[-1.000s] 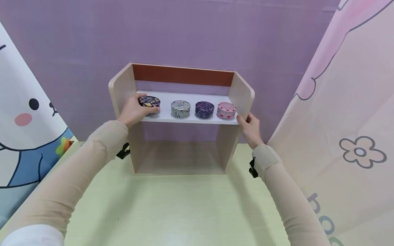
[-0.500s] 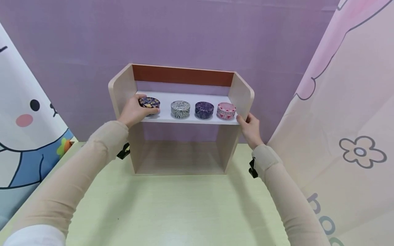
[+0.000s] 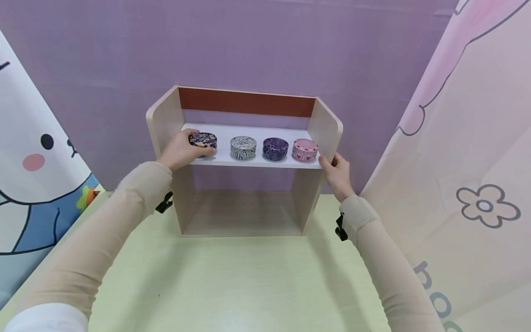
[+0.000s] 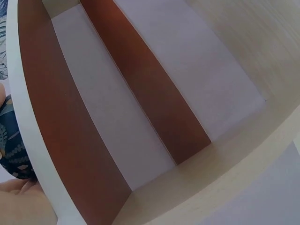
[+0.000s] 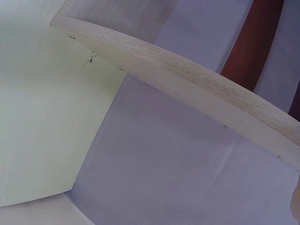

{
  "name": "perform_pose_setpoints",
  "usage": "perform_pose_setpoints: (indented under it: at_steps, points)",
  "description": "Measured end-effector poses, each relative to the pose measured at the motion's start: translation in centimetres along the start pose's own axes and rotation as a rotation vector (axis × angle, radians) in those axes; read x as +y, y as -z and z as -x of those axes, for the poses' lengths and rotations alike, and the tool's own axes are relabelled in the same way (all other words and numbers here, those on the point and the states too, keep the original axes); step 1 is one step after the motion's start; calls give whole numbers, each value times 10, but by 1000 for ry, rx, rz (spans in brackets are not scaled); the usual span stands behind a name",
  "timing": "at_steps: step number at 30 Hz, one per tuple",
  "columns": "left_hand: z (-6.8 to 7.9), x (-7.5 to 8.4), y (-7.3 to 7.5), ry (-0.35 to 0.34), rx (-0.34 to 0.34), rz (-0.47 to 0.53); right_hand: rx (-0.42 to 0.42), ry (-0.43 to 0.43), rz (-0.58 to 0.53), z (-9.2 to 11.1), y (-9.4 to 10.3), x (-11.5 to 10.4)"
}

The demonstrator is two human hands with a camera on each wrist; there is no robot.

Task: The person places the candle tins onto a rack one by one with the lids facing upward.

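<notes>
On the upper white board of a small wooden shelf unit (image 3: 166,115), my left hand (image 3: 178,151) grips a round tin (image 3: 203,139) with a dark navy floral pattern, thumb in front and fingers around its far left side. The left wrist view shows part of this tin (image 4: 14,145) at its left edge. My right hand (image 3: 338,175) holds the front edge of the right side panel, at the height of the white board. To the right of the held tin stand a black-and-white leafy tin (image 3: 243,148), a dark purple tin (image 3: 275,149) and a pink heart-patterned tin (image 3: 305,150).
The unit stands on a pale green tabletop (image 3: 249,281) against a purple backdrop (image 3: 257,46). Its lower compartment (image 3: 242,212) lies under the white board. Printed cloths with a cartoon figure (image 3: 41,170) and a flower (image 3: 485,205) flank both sides.
My left hand has shifted the navy floral tin very slightly to the right and toward the front. The right hand and the other tins have stayed in place.
</notes>
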State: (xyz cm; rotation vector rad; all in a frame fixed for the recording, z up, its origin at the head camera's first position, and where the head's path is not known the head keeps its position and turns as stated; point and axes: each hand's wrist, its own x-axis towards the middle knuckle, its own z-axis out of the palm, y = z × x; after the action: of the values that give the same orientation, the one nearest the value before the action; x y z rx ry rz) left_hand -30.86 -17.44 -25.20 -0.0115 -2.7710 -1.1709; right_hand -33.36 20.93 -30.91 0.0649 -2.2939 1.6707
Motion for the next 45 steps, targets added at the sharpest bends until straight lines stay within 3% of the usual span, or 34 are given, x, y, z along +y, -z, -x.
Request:
perform_pose_setpoints:
  at_steps: [13,30,40,45]
  points:
    - [2,0,2,0,-49,-34,6,-1,10,1,0,-2]
    - [-1,-3,1,-1,-50,-32,-5,-2,14,-1,-1,-1]
    - [2,-3,3,-15,-66,19,15,3,3,0,-3,-1]
    - [3,-6,1,-48,-28,53,7,4,18,1,-2,-3]
